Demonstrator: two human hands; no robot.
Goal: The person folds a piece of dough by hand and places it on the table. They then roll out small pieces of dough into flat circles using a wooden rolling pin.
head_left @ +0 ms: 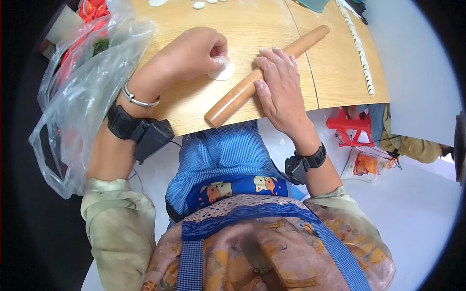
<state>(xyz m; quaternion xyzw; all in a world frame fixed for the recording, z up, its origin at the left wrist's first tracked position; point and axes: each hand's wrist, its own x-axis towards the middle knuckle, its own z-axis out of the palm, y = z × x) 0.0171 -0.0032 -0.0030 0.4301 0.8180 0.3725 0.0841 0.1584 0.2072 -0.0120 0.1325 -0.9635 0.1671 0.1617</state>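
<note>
My left hand [201,51] is closed in a pinch on the edge of a thin round dough wrapper [224,72], which lies on the wooden table [184,114]. To its right, my right hand [280,87] grips a wooden rolling pin [238,99] around its middle, fingers over the top and thumb on the near side. The pin lies diagonally, its near end close to the table's front edge, apart from the wrapper. Flour whitens the fingertips of my right hand.
Several dough pieces [199,5] lie at the table's far edge. A long row of overlapping small dough pieces [359,46] runs along the right side. A clear plastic bag [92,82] hangs at the left corner. A red stool [350,127] and another person's leg are beyond the right edge.
</note>
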